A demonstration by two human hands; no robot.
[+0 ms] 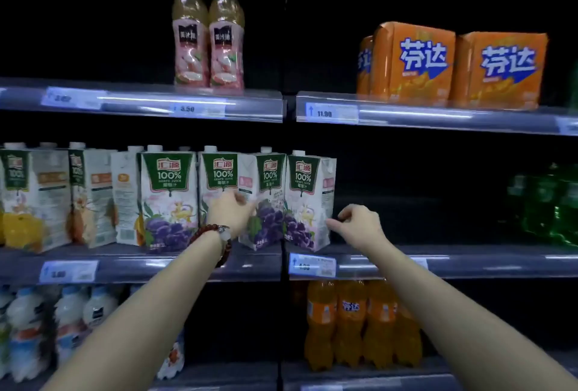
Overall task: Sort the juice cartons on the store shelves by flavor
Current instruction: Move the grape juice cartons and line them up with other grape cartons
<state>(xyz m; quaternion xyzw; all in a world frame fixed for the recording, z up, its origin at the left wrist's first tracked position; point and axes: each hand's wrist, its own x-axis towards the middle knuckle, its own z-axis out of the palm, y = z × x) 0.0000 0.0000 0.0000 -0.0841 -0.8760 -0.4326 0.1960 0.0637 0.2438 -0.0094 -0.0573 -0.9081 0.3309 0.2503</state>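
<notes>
I am lining up the grape juice cartons (308,199) on the shelf (187,262). My left hand (230,212) and right hand (359,223) are loosely curled and hold nothing. Next I should push the crooked grape carton (266,199) straight.

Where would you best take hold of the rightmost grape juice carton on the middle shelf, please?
Grip the rightmost grape juice carton across its flat side panels, midway up, coming from the front and right. It stands upright and angled, its right side faces open shelf, while its left touches the neighbouring grape carton. The right hand is already close.
</notes>
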